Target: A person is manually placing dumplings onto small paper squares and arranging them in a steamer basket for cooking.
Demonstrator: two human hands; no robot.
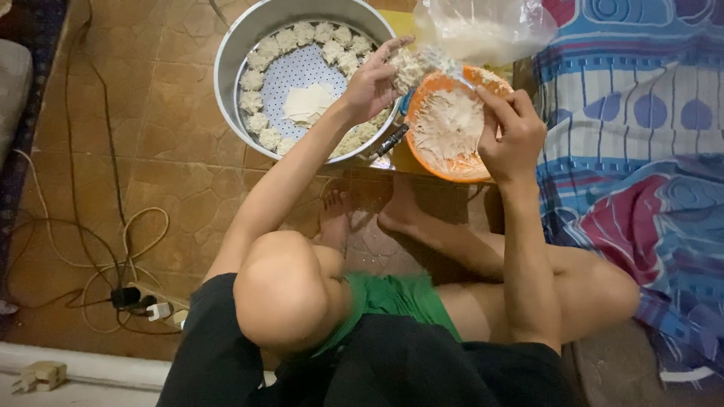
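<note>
Soft, light dumpling [408, 69] pinched in left hand [371, 84]; crushes easily, so cradle its base. Right hand [513, 136] fingers pinch a thin, limp wrapper over the orange bowl [452, 172].

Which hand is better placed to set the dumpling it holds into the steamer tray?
Left. The left hand holds a dumpling over the steamer tray's rim, beside the ring of dumplings. The right hand is over the orange bowl, farther away.
</note>
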